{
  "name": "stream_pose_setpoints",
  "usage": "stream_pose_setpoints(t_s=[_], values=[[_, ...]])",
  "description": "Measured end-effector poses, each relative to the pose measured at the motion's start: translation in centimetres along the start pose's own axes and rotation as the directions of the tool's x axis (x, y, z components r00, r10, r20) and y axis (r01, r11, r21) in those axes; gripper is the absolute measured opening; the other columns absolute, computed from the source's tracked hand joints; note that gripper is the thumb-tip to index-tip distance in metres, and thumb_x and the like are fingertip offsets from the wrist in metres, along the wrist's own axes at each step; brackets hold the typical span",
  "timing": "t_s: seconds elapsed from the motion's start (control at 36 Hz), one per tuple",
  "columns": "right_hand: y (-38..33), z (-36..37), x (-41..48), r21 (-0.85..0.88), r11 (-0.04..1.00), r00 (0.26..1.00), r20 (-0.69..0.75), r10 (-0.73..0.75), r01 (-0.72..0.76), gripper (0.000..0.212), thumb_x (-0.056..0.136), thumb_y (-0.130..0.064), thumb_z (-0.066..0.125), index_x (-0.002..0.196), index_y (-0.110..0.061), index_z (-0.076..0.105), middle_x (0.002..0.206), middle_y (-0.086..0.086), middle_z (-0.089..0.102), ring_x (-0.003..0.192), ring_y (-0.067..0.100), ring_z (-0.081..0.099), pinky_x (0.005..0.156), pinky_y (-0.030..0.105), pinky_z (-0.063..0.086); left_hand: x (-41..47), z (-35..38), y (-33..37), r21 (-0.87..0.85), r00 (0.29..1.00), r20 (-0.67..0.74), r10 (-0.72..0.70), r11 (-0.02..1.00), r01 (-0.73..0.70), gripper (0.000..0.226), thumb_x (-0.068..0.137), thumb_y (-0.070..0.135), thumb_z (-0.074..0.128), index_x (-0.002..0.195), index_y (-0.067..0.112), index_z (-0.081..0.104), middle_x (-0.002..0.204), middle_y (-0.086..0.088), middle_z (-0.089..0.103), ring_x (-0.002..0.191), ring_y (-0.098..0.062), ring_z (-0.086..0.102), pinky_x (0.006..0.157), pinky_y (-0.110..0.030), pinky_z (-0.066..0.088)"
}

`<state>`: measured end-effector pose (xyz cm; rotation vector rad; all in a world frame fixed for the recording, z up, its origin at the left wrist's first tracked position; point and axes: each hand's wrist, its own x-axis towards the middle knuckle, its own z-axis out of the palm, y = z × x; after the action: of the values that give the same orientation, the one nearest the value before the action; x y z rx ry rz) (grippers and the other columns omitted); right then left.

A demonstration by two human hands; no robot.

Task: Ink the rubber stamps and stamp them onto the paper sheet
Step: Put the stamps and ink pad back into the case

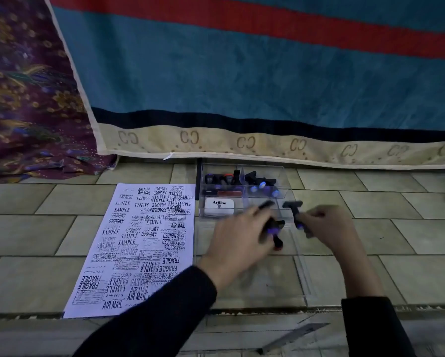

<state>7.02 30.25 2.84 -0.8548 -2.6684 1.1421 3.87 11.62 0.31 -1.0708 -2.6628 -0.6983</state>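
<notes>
A white paper sheet (136, 248) lies on the tiled floor at the left, densely covered with black stamp prints. Right of it stands a clear plastic box (242, 191) holding several black rubber stamps (260, 182) and a white Artline ink pad case (219, 206). My left hand (239, 240) is closed around black stamps (274, 229) with purple and red parts, just in front of the box. My right hand (327, 225) pinches a black T-handled stamp (294, 212) by its lower end. Both hands are blurred.
A clear lid or tray (301, 276) lies flat on the floor under my hands. A blue, red and beige blanket (242, 73) hangs behind the box. Patterned purple cloth (23, 99) fills the far left. A grey ruler-like strip (296, 336) lies near the bottom.
</notes>
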Motion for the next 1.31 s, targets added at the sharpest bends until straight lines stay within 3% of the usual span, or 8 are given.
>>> stream_pose_setpoints(t_s=[0.14,0.28,0.36,0.53,0.75,1.03,1.17,1.31], values=[[-2.0,1.3,2.9,0.03,0.998,0.997,-0.061,-0.045,0.047,0.02,0.081,-0.023,0.066,0.063,-0.015,0.068,0.053,-0.001,0.064,0.056,0.009,0.057,0.052,0.021,0.039,4.6,0.2,-2.8,0.09,0.994,-0.019,-0.112,0.989,0.113,0.039,0.091,0.035,0.056,0.129,0.031,0.051,0.11,0.002,0.06,0.093,-0.021,0.064,0.061,-0.029,0.032],[-3.3,2.8,5.7,-0.034,0.999,0.999,-0.001,0.038,-0.038,0.022,0.082,-0.023,0.062,0.07,-0.007,0.071,0.057,0.002,0.065,0.063,0.01,0.058,0.047,0.017,0.035,7.2,1.8,-4.2,0.126,0.986,0.046,-0.162,0.98,0.155,0.036,0.092,0.032,0.057,0.128,0.031,0.054,0.109,-0.002,0.064,0.099,-0.026,0.062,0.067,-0.033,0.047],[-3.5,3.5,7.1,-0.136,0.988,0.997,-0.002,0.074,-0.074,0.023,0.078,-0.022,0.065,0.074,0.0,0.07,0.056,0.004,0.062,0.053,0.01,0.054,0.043,0.018,0.034,8.0,2.6,-4.1,0.144,0.982,0.088,-0.169,0.977,0.155,0.034,0.092,0.031,0.058,0.126,0.03,0.056,0.111,-0.004,0.063,0.101,-0.029,0.061,0.069,-0.036,0.048],[-3.1,4.4,7.9,-0.28,0.953,0.994,-0.034,0.106,-0.112,0.031,0.075,-0.031,0.075,0.089,-0.005,0.064,0.089,0.01,0.064,0.076,0.026,0.059,0.061,0.027,0.042,8.8,3.3,-3.3,0.147,0.979,0.113,-0.171,0.977,0.153,0.032,0.093,0.028,0.058,0.125,0.029,0.059,0.11,-0.007,0.062,0.103,-0.03,0.06,0.066,-0.033,0.04],[-2.6,4.7,8.0,-0.376,0.921,0.994,-0.069,0.081,-0.101,0.032,0.073,-0.033,0.076,0.087,-0.008,0.064,0.091,0.01,0.067,0.079,0.027,0.063,0.061,0.027,0.042,8.3,4.1,-2.8,0.212,0.965,0.14,-0.221,0.959,0.189,0.035,0.095,0.04,0.051,0.127,0.028,0.057,0.113,-0.008,0.064,0.111,-0.029,0.051,0.068,-0.033,0.033],[-2.9,6.0,7.8,-0.524,0.849,0.998,-0.054,0.041,-0.063,0.034,0.076,-0.031,0.075,0.099,-0.012,0.059,0.102,0.01,0.065,0.096,0.027,0.063,0.069,0.029,0.044,8.7,3.7,-2.7,0.314,0.937,0.226,-0.265,0.931,0.187,0.038,0.094,0.046,0.045,0.11,0.019,0.066,0.109,-0.009,0.064,0.11,-0.027,0.05,0.071,-0.034,0.031],[-2.8,6.4,7.9,-0.6,0.799,0.999,-0.047,0.012,-0.038,0.031,0.081,-0.026,0.068,0.107,-0.013,0.058,0.106,0.009,0.065,0.099,0.026,0.064,0.072,0.029,0.046,8.8,4.0,-2.3,0.453,0.934,0.272,-0.231,0.887,0.088,0.048,0.101,0.044,0.03,0.112,0.015,0.067,0.12,-0.009,0.061,0.12,-0.027,0.042,0.076,-0.036,0.026],[-2.6,6.4,7.8,-0.618,0.786,0.999,-0.044,0.002,-0.028,0.029,0.084,-0.028,0.065,0.108,-0.012,0.058,0.108,0.009,0.064,0.1,0.027,0.063,0.071,0.029,0.044,8.7,4.4,-2.4,0.438,0.905,0.327,-0.27,0.892,0.108,0.052,0.103,0.045,0.026,0.126,0.013,0.06,0.144,-0.012,0.041,0.127,-0.029,0.037,0.087,-0.038,0.035]])
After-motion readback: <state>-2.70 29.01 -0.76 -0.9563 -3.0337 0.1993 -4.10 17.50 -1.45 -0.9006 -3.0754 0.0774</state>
